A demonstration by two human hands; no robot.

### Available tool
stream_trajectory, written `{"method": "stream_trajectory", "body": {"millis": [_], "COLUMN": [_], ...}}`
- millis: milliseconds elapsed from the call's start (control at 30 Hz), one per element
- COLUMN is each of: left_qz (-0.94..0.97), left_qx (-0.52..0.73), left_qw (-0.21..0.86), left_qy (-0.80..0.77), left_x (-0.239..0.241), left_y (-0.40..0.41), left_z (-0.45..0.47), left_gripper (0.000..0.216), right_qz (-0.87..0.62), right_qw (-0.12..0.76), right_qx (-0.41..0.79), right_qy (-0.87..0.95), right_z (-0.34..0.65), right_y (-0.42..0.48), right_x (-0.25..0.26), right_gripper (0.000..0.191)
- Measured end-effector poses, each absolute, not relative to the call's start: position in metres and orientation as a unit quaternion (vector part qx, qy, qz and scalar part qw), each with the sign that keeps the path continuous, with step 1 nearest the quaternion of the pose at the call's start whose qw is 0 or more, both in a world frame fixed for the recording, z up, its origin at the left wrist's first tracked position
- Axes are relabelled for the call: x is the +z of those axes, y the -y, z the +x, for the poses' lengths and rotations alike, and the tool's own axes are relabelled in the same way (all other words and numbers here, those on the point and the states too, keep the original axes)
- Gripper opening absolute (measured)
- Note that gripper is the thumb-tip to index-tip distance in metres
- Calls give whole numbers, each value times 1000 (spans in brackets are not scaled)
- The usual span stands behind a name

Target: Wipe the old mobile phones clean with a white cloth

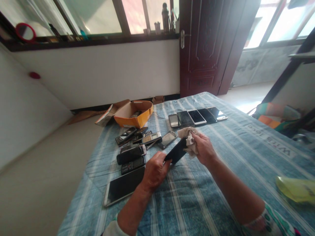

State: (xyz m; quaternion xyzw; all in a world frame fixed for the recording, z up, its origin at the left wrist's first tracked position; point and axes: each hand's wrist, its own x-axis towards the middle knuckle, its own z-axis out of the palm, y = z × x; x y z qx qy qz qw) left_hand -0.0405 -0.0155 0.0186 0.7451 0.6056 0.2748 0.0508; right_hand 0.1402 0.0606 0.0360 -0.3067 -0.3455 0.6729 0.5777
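Note:
My left hand [155, 171] grips the near end of a dark smartphone [176, 151], tilted above the bed. Bunched in my right hand [203, 148] is a pale cloth [191, 141], which touches the phone's far end. Left of my hands lies a loose pile of old mobile phones, among them a keypad phone [151, 138] and a black phone [130, 154]. A tablet [125, 185] with a white edge rests partly behind my left wrist. Several smartphones lie in a row farther back, including one with a white frame [197, 117].
An open orange cardboard box [134, 114] stands at the bed's far left corner, with something dark inside. The blue striped bedspread [233, 157] lies under everything. A yellow plastic packet [296, 189] is at the right. Beyond are a dark red door [209, 42] and a window sill.

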Motion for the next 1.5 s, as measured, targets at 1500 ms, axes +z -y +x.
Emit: {"method": "stream_trajectory", "body": {"millis": [1500], "left_qz": [744], "left_qx": [373], "left_qw": [126], "left_qy": [-540], "left_x": [37], "left_y": [19], "left_z": [-35], "left_gripper": [22], "right_qz": [-202], "right_qw": [424], "right_qx": [209], "right_qy": [857], "right_z": [150], "right_y": [-43], "right_x": [62], "right_gripper": [18]}}
